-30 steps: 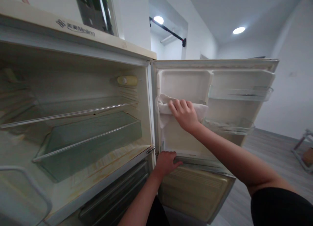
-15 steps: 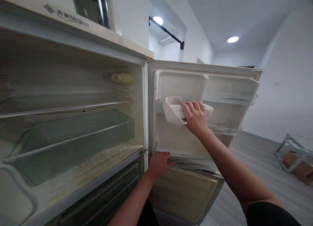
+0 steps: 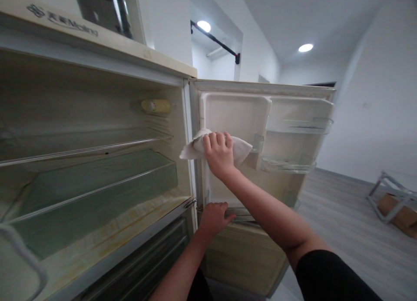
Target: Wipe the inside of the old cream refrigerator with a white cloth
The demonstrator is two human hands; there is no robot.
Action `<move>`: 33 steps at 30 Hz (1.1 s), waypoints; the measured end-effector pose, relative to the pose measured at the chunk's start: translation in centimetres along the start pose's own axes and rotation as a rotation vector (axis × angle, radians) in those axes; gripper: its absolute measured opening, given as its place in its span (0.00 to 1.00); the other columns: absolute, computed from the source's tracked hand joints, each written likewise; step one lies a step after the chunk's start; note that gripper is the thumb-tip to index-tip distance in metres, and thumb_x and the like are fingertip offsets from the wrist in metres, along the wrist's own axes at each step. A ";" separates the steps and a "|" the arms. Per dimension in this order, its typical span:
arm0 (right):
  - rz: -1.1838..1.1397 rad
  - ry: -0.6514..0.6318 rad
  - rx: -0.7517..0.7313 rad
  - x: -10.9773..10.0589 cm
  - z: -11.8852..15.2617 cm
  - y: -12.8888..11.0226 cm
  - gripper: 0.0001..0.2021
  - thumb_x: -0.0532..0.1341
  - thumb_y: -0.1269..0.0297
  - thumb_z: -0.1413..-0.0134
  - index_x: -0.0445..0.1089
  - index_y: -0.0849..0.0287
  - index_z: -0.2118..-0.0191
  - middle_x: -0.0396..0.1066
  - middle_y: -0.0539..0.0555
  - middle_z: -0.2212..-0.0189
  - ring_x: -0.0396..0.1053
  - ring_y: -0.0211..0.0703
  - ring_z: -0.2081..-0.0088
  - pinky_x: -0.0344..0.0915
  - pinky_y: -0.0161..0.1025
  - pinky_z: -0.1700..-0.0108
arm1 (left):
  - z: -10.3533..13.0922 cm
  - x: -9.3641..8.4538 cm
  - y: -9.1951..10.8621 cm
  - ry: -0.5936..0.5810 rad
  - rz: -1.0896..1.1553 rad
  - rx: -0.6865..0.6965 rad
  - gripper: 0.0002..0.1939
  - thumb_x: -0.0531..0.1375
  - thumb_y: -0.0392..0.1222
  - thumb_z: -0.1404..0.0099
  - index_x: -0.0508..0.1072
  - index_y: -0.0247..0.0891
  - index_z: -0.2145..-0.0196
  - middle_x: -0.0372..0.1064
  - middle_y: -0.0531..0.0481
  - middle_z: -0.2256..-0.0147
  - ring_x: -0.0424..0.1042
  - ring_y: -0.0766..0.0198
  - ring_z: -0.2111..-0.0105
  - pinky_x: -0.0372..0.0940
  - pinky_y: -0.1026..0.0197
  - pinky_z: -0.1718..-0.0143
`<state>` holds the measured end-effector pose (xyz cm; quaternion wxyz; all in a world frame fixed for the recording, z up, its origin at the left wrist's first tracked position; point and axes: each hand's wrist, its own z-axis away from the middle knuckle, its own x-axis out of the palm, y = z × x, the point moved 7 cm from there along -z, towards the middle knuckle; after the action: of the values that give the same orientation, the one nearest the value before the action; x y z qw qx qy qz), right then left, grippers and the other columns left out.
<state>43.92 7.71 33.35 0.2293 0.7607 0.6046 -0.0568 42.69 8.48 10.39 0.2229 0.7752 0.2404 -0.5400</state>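
Observation:
A white cloth is bunched in my right hand, whose fingers are curled over it. Hand and cloth are at a shelf on the inner side of the open upper fridge door, near its hinge side. Lower down, my left hand rests at the door's bottom edge, thumb apart from the fingers, holding nothing. Part of the door shelf is hidden behind the cloth and my right hand.
Left is the open fridge compartment with a glass shelf, a greenish drawer and yellowish stains on its floor. A lower door also stands open. Far right, a metal-framed stand holds a brown box.
My right hand has moved left with the cloth, toward the hinge side of the door. My left hand has stayed at the door's bottom edge. The view has shifted slightly.

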 end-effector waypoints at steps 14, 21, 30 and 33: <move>-0.296 -0.226 -0.202 -3.7 -5.0 3.5 0.27 0.45 0.65 0.31 0.55 0.57 0.30 0.71 0.61 0.43 0.68 0.56 0.44 0.67 0.52 0.46 | 1.3 -0.1 -1.4 -0.056 0.028 0.057 0.25 0.59 0.67 0.36 0.75 0.40 0.66 0.79 0.46 0.66 0.78 0.50 0.61 0.65 0.53 0.57; -0.108 0.260 -0.157 -10.2 -6.6 4.6 0.27 0.42 0.57 0.28 0.50 0.42 0.27 0.56 0.52 0.30 0.40 0.62 0.26 0.41 0.72 0.32 | 1.4 0.1 -1.4 -0.037 0.017 0.064 0.26 0.58 0.68 0.36 0.75 0.40 0.65 0.79 0.46 0.65 0.78 0.50 0.62 0.65 0.53 0.59; -0.137 -0.385 -0.263 -0.1 -7.7 6.1 0.37 0.57 0.67 0.38 0.45 0.64 0.26 0.48 0.65 0.28 0.43 0.65 0.28 0.46 0.65 0.30 | 1.5 0.0 -1.6 -0.024 0.020 0.060 0.24 0.60 0.67 0.36 0.75 0.40 0.65 0.79 0.46 0.65 0.78 0.50 0.61 0.65 0.53 0.57; -0.129 -0.425 -0.271 0.6 -7.3 7.6 0.37 0.61 0.66 0.43 0.52 0.67 0.29 0.51 0.68 0.30 0.44 0.66 0.28 0.42 0.66 0.30 | 1.5 0.0 -1.6 -0.016 0.023 0.062 0.24 0.61 0.66 0.36 0.75 0.40 0.64 0.79 0.46 0.64 0.78 0.50 0.61 0.65 0.53 0.57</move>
<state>49.85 10.00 41.72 0.4467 0.6539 0.5924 -0.1483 40.66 8.83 9.75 0.2067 0.7801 0.2127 -0.5509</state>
